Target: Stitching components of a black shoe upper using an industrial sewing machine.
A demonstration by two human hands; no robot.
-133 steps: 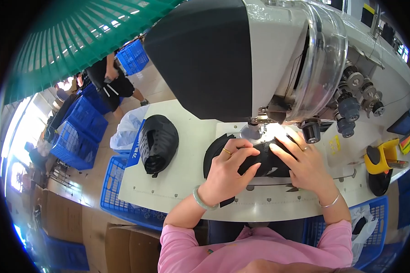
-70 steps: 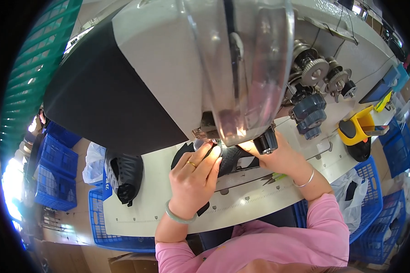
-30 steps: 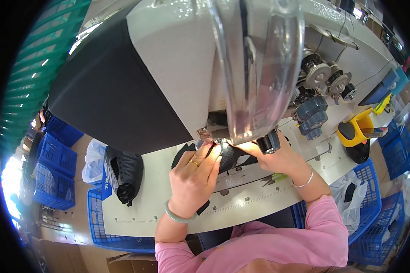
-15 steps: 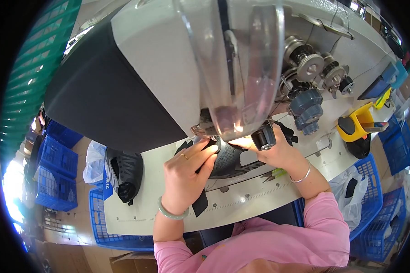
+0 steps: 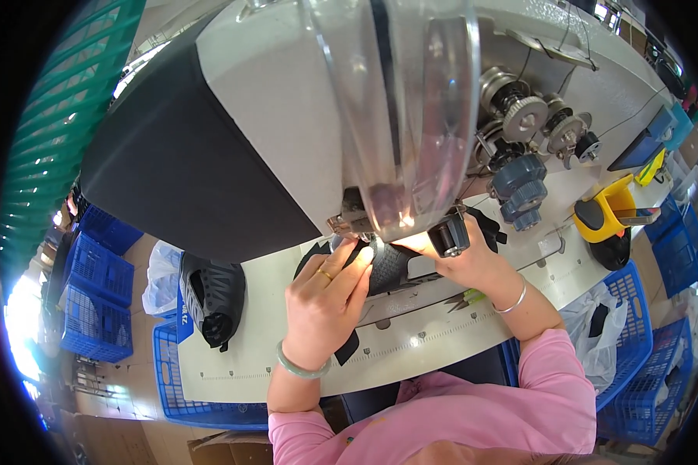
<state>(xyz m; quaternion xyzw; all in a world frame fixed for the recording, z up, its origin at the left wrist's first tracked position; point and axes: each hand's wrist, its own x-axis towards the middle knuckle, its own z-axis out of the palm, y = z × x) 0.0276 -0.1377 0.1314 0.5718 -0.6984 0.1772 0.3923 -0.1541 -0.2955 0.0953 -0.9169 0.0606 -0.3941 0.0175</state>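
Observation:
A dark, textured shoe upper (image 5: 388, 273) lies on the machine bed under the needle area of a large white sewing machine (image 5: 275, 85). Pressed together at its left part are the fingers of my left hand (image 5: 323, 310), fingertips close to the presser foot. My right hand (image 5: 471, 254) grips the right part of the upper, its fingers partly hidden behind a black machine part (image 5: 448, 235). A bright light shines on the work, seen past a clear plastic guard (image 5: 411, 155). A dark strip hangs beneath my left wrist.
A finished-looking black shoe (image 5: 212, 298) rests on the table's left. Green-handled snips (image 5: 467, 298) lie near my right wrist. At the right stands a yellow holder (image 5: 614, 209). Blue baskets (image 5: 616, 333) flank the white table (image 5: 264, 372). Tension dials (image 5: 523, 116) stick out of the machine.
My left hand has shifted slightly right, its fingers straighter on the upper. The upper has drawn farther under the machine, and its near edge shows less. My right hand stays nearly in place.

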